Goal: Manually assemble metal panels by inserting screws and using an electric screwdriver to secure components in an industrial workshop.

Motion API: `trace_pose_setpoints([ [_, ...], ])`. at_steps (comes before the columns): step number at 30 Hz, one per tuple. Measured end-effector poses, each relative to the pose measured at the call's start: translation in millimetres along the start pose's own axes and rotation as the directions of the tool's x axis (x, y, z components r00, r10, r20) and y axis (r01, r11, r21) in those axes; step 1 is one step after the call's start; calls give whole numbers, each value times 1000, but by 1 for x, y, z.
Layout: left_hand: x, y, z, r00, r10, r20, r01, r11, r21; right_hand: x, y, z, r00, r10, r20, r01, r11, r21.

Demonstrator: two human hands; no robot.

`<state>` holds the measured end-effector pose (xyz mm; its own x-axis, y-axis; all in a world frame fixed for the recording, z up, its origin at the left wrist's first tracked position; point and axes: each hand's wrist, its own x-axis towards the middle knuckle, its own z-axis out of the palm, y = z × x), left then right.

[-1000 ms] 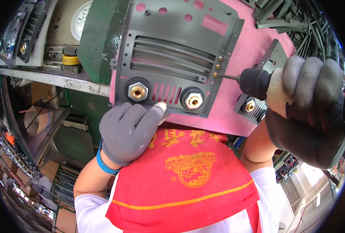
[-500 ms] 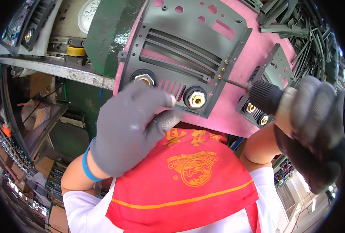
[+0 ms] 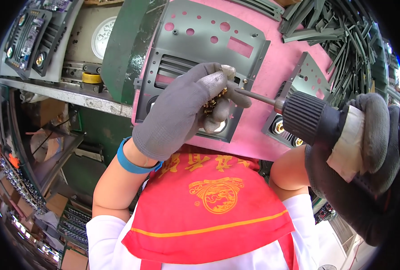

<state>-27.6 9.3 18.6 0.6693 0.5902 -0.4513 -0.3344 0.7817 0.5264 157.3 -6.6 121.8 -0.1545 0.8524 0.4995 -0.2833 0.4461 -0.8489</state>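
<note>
My left hand (image 3: 177,110), in a grey glove, is curled over the lower part of a grey metal panel (image 3: 200,38). Several small brass screws (image 3: 212,102) show between its bent fingers. My right hand (image 3: 375,139), gloved too, is wrapped round a black power screwdriver (image 3: 306,117). The driver's long bit points left, and its tip is at my left fingertips, near the panel's right edge; whether a screw sits on the tip I cannot make out. The left hand partly hides the slotted bars and the round fittings of the panel.
The panel lies on a pink mat (image 3: 268,58). Another grey panel (image 3: 301,81) with brass fittings is to its right. A heap of grey metal strips (image 3: 326,27) fills the far right. At left stand a metal-edged bench (image 3: 74,96), a yellow ring (image 3: 91,78) and more panels (image 3: 26,40).
My left hand has moved right and up from the panel's lower left and now shows the brass screws. The driver's bit has come from the panel's right edge to my left fingertips.
</note>
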Motion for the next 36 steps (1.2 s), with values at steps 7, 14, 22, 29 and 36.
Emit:
trace_pose_setpoints([
  [7,1,3,3,995,-78,-55,82,994,77,-2,-1,3,998,-29,-54,29,1000,1],
  [14,0,4,12,991,-54,-126,75,982,175,-5,-4,4,993,-52,-107,52,999,-2],
  [22,0,-3,13,993,-80,-92,71,993,-95,-7,-4,6,983,-81,-162,81,997,-2],
  [29,-5,-2,15,995,-100,6,98,969,-228,-6,0,7,972,-101,-213,103,995,0],
  [36,-41,11,15,973,66,-219,24,923,384,-19,-8,-5,953,-99,-286,101,995,-9],
])
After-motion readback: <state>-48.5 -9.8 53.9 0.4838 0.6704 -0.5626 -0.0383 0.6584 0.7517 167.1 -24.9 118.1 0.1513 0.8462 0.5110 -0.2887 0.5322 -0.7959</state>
